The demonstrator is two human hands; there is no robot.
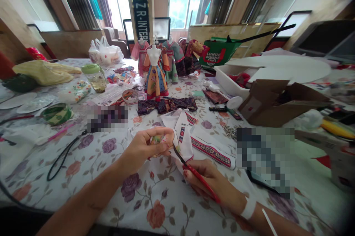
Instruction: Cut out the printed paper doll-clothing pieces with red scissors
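Observation:
My left hand [148,145] pinches a small piece of patterned fabric [158,139] between thumb and fingers, above the middle of the table. In my right hand [203,177] are red-handled scissors [203,183], seen nearly edge-on, their dark blades pointing up and left at the fabric's edge. Whether the blades are apart I cannot tell. Just behind both hands lies a white cloth garment piece [183,132] with red patterned trim. A white strip [213,149] with a red and black woven band extends from it to the right.
Several small mannequins in dresses [156,77] stand beyond a dark patterned cloth [168,105]. At right are a cardboard box [263,103] and a white foam box [231,81]. A green-lidded jar [94,77] and green tape roll [57,114] stand left. A flowered tablecloth [97,162] covers the table.

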